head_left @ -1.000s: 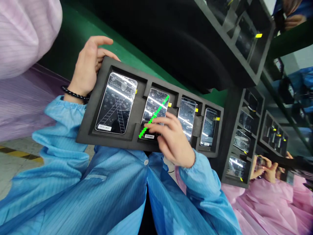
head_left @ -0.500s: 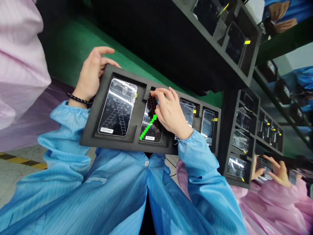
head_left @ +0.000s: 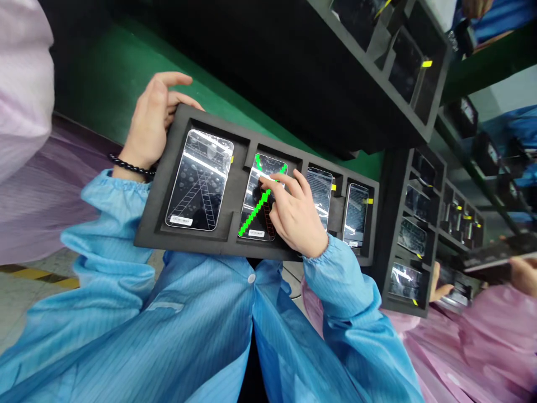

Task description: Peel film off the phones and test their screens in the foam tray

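Note:
A black foam tray (head_left: 191, 240) lies across my lap, with a smartphone in each compartment. My left hand (head_left: 146, 120) rests at the tray's far left corner, fingers loosely stretched past the edge, holding nothing. With a fingertip, my right hand (head_left: 296, 215) touches the screen of the second smartphone (head_left: 249, 196); its other fingers are spread. Green lines cross that screen, beside a ladder-like pattern of thin red boxes. The leftmost smartphone (head_left: 197, 173) shows white ladder patterns. Lines of text fill the third smartphone (head_left: 319, 187), partly covered by my hand, and the fourth smartphone (head_left: 356, 210).
Another foam tray (head_left: 423, 285) with several smartphones stands to the right. A raised tray (head_left: 436, 106) holds more phones at upper right. Co-workers in pink sleeves (head_left: 490, 341) sit at right, one with a dark object in hand. A pink-clad person (head_left: 25, 89) is close on the left.
My right fingertip has moved from the upper edge of the second phone's screen down to near its middle. Green marks now show at both upper corners. My left hand stays by the tray corner.

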The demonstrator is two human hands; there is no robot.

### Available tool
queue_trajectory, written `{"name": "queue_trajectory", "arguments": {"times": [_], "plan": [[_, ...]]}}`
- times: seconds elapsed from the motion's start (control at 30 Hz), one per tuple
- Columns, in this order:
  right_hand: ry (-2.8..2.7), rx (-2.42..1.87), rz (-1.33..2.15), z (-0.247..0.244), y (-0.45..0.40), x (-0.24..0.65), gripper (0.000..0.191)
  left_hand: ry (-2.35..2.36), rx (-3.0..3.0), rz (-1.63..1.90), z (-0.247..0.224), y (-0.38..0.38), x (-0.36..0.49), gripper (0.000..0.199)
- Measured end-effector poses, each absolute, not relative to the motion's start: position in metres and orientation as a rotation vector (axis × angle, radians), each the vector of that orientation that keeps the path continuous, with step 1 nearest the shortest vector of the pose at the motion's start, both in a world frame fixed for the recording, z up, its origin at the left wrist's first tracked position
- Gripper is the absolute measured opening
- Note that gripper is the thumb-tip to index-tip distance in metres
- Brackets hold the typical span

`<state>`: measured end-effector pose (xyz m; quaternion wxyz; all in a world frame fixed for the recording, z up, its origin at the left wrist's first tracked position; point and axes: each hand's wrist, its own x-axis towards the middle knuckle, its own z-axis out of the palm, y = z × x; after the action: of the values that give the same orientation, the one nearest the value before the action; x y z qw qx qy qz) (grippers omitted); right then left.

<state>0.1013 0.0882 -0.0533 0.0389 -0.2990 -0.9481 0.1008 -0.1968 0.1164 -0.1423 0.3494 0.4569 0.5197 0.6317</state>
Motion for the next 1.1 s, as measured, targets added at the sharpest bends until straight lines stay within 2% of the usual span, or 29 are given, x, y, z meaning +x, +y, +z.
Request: {"name": "queue_trajectory", "arguments": {"times": [0.2,0.6,0.9,1.1], "plan": [[-2.930,-0.887,0.226,-0.052,0.066,0.114,0.053,1.346,1.188,1.638,-0.142,0.117,-0.197,0.056],[-2.942,-0.950,0.322,-0.045,0.025,0.137,0.052,1.313,1.199,1.656,-0.141,0.114,-0.195,0.054],[-3.037,-0.964,0.337,-0.029,-0.003,0.148,0.041,1.329,1.172,1.688,-0.143,0.116,-0.194,0.063],[-3.054,-0.948,0.359,-0.016,-0.001,0.151,0.039,1.334,1.183,1.650,-0.139,0.110,-0.194,0.054]]}}
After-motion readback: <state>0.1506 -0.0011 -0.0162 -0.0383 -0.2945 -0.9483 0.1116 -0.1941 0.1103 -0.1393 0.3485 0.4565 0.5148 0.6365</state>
